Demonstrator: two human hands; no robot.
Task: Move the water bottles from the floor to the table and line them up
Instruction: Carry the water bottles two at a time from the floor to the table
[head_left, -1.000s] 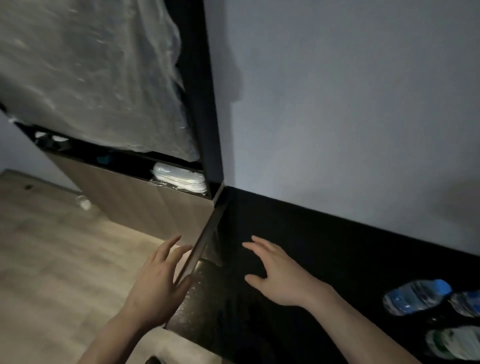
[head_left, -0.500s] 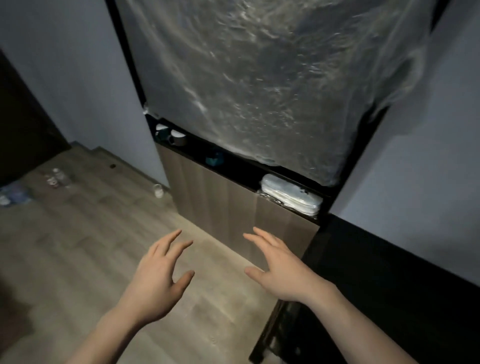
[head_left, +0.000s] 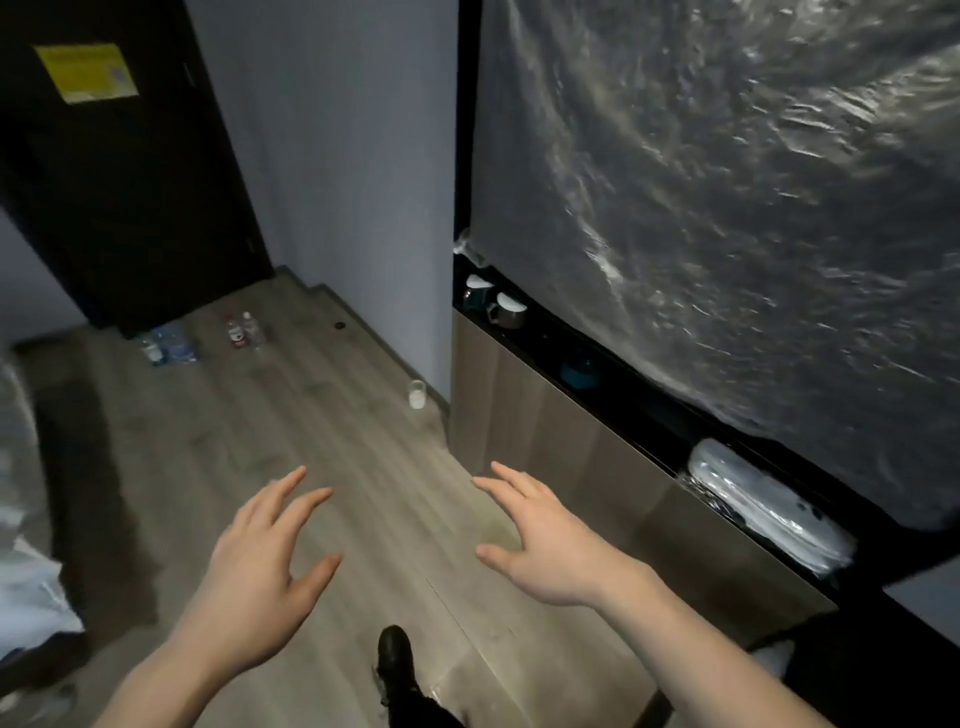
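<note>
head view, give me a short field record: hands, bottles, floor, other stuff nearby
left hand: bare left hand, fingers spread, holds nothing
right hand: bare right hand, fingers spread, holds nothing
bottles: clear plastic water bottles on the floor by the dark door, far from both hands; two more small bottles upright beside them
floor: grey wood-look plank floor
small item: clear glass with white contents on the floor near the wall
cabinet: wood-fronted cabinet on the right, upper part under clear plastic sheeting
table: not in view
</note>
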